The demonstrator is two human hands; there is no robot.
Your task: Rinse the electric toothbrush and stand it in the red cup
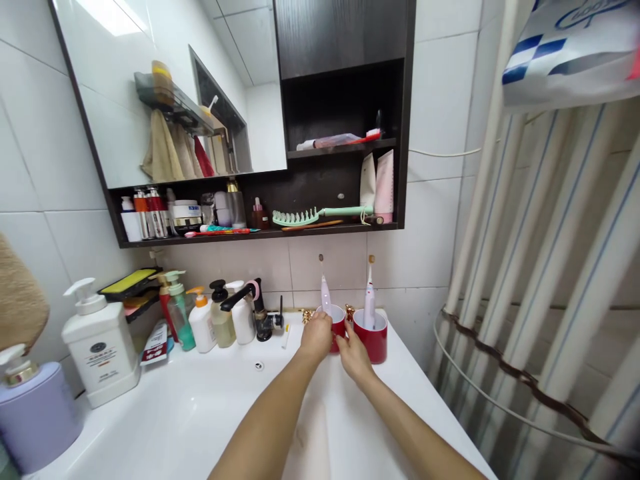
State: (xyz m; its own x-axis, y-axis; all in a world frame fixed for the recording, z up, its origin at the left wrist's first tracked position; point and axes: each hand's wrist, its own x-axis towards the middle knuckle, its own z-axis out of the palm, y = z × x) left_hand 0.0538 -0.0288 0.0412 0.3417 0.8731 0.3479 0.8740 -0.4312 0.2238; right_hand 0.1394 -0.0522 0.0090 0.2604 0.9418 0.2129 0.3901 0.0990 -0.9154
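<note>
Two glossy red cups stand side by side at the right of the sink counter. An upright electric toothbrush (325, 297) shows above the left red cup (339, 328). My left hand (317, 333) is closed at that cup's left side and rim; its fingertips are partly hidden. On the other side, my right hand (356, 351) has its thumb against the cup's front and its fingers between the two cups. Just right of it is the second red cup (379, 341), holding another electric toothbrush (370, 301).
The black faucet (257, 310) rises left of my hands, beside several pump bottles (225, 320). A white sink basin (185, 407) lies in front. Above hangs a dark cabinet shelf (340, 232) with a green hairbrush (300, 217). White pipes (530, 267) stand at the right.
</note>
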